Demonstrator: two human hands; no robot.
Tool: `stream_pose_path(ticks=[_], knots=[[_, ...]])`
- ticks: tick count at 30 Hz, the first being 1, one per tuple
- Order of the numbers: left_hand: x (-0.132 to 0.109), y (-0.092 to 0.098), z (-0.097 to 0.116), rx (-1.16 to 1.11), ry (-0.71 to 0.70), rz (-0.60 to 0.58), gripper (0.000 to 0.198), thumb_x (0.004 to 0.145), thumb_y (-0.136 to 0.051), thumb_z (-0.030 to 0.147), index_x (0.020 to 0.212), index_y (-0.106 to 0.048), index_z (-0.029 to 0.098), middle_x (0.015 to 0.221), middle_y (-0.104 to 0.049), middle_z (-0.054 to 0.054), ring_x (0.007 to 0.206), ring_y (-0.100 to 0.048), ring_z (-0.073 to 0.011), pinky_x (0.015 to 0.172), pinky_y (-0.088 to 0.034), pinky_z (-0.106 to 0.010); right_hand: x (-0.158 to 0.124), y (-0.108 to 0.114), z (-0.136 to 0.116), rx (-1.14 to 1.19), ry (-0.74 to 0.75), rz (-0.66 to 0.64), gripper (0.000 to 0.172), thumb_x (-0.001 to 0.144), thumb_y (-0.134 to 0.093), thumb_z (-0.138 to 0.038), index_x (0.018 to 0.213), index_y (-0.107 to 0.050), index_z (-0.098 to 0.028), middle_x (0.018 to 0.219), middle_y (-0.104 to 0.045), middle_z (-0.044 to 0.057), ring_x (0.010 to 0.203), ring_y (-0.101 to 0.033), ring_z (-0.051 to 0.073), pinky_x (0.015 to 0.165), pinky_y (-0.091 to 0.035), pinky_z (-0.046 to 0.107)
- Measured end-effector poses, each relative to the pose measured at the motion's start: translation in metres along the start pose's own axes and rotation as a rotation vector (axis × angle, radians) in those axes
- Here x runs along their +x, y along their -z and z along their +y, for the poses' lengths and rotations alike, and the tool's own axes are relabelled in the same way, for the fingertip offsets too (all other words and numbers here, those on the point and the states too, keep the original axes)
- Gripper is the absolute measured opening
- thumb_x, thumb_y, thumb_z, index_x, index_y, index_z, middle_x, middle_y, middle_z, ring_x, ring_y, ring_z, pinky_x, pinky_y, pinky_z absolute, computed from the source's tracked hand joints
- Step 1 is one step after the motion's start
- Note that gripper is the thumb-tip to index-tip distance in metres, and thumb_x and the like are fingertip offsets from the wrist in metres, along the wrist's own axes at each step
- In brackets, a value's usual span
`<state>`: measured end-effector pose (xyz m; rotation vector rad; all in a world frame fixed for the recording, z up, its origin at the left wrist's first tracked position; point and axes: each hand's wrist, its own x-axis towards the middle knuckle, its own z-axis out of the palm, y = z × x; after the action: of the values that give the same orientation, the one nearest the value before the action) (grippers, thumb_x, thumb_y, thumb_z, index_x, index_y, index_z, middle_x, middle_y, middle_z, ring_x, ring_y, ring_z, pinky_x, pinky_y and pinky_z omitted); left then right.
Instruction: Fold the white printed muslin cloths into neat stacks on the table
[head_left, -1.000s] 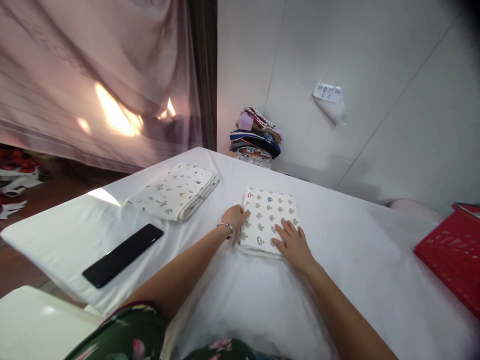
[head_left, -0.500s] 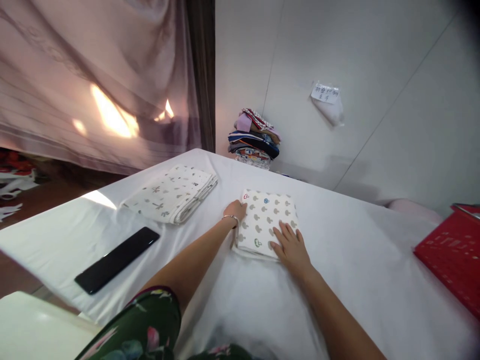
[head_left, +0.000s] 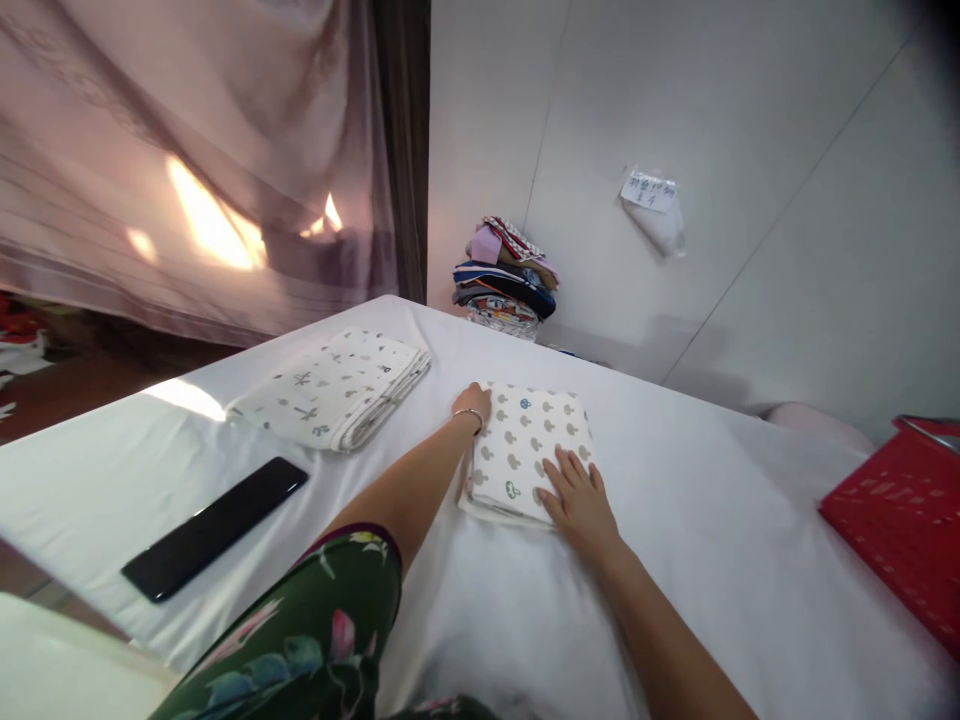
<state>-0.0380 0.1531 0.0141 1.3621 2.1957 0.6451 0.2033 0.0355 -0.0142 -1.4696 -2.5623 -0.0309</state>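
On the table (head_left: 697, 500), the mushroom-print cloth (head_left: 526, 440) lies folded. Hands apart: the left hand (head_left: 473, 402) curls at its far-left corner, grip unclear; the right hand (head_left: 580, 502) rests spread on its right side. Uneven pressure from either could skew the layers.

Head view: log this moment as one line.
left hand: at mushroom-print cloth's far left corner | right hand: on its near right part | nearby: black phone, second folded cloth
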Motion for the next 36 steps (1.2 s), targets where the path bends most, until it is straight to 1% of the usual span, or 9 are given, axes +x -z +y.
stream_pose_path(ticks=[5,8,12,15,19,25,29,33,36], knots=[[-0.011,0.011,-0.014,-0.08,-0.018,-0.125,0.041,0.083,-0.039,0.051,0.084,-0.059,0.015,0.086,-0.067,-0.012,0.081,-0.062,-0.0221,0.062,-0.044,-0.027,0.0,0.003,-0.002,-0.016,-0.016,-0.031,0.052,0.091,-0.025,-0.049,0.135,-0.037,-0.024,0.147,-0.021,0.005,0.135,-0.016,0.024,0.106,-0.014,0.048],[-0.033,0.019,-0.028,-0.12,-0.034,-0.216,0.041,0.078,-0.045,0.056,0.079,-0.058,0.017,0.072,-0.065,-0.007,0.064,-0.06,-0.0187,0.053,-0.042,-0.026,0.0,0.004,-0.002,-0.013,-0.023,-0.044,0.052,0.091,-0.025,-0.049,0.136,-0.036,-0.024,0.147,-0.021,0.004,0.135,-0.016,0.023,0.106,-0.013,0.047],[-0.073,0.024,-0.043,-0.133,-0.065,-0.261,0.039,0.073,-0.052,0.055,0.077,-0.058,0.017,0.068,-0.063,-0.005,0.06,-0.058,-0.0165,0.052,-0.041,-0.024,0.0,0.005,-0.002,-0.01,-0.03,-0.058,0.053,0.091,-0.024,-0.049,0.136,-0.035,-0.024,0.147,-0.021,0.004,0.135,-0.014,0.022,0.107,-0.012,0.046],[-0.104,0.021,-0.049,-0.105,-0.139,-0.192,0.038,0.071,-0.056,0.048,0.095,-0.056,0.018,0.08,-0.064,-0.004,0.068,-0.059,-0.0165,0.056,-0.041,-0.024,-0.001,0.006,-0.002,-0.009,-0.033,-0.058,0.052,0.091,-0.024,-0.048,0.136,-0.035,-0.024,0.148,-0.02,0.005,0.135,-0.014,0.022,0.107,-0.011,0.045],[-0.129,0.013,-0.055,-0.032,-0.229,-0.107,0.052,0.077,-0.051,0.039,0.123,-0.04,0.019,0.084,-0.064,-0.003,0.072,-0.059,-0.0167,0.06,-0.039,-0.025,-0.002,0.009,-0.005,0.0,-0.039,-0.067,0.053,0.091,-0.023,-0.049,0.136,-0.034,-0.024,0.148,-0.018,0.004,0.136,-0.012,0.022,0.107,-0.01,0.045],[-0.13,0.007,-0.067,-0.066,-0.223,-0.07,0.04,0.083,-0.043,0.032,0.121,-0.04,0.02,0.079,-0.063,-0.001,0.07,-0.058,-0.0146,0.062,-0.039,-0.024,-0.003,0.01,-0.009,0.013,-0.042,-0.073,0.053,0.091,-0.023,-0.05,0.136,-0.036,-0.024,0.148,-0.019,0.004,0.136,-0.013,0.023,0.107,-0.009,0.045],[-0.131,0.014,-0.061,0.034,-0.242,-0.067,0.04,0.083,-0.043,0.033,0.121,-0.041,0.022,0.085,-0.063,-0.002,0.075,-0.059,-0.0165,0.065,-0.042,-0.026,-0.002,0.01,-0.011,0.01,-0.054,-0.086,0.054,0.091,-0.021,-0.05,0.136,-0.035,-0.024,0.148,-0.019,0.005,0.136,-0.012,0.023,0.107,-0.009,0.045],[-0.134,0.019,-0.038,0.243,-0.479,0.134,0.036,0.082,-0.045,0.031,0.116,-0.048,0.02,0.111,-0.057,-0.009,0.103,-0.053,-0.0221,0.083,-0.042,-0.033,0.0,0.01,-0.015,-0.005,-0.062,-0.092,0.052,0.091,-0.024,-0.047,0.137,-0.034,-0.024,0.148,-0.018,0.006,0.136,-0.012,0.023,0.106,-0.008,0.046],[-0.13,0.009,-0.023,0.307,-0.686,0.186,0.039,0.085,-0.041,0.036,0.119,-0.048,0.018,0.132,-0.045,-0.01,0.125,-0.035,-0.0234,0.101,-0.03,-0.038,0.001,0.013,-0.015,0.002,-0.07,-0.117,0.052,0.091,-0.026,-0.046,0.137,-0.034,-0.024,0.148,-0.017,0.006,0.136,-0.011,0.024,0.107,-0.007,0.046]])
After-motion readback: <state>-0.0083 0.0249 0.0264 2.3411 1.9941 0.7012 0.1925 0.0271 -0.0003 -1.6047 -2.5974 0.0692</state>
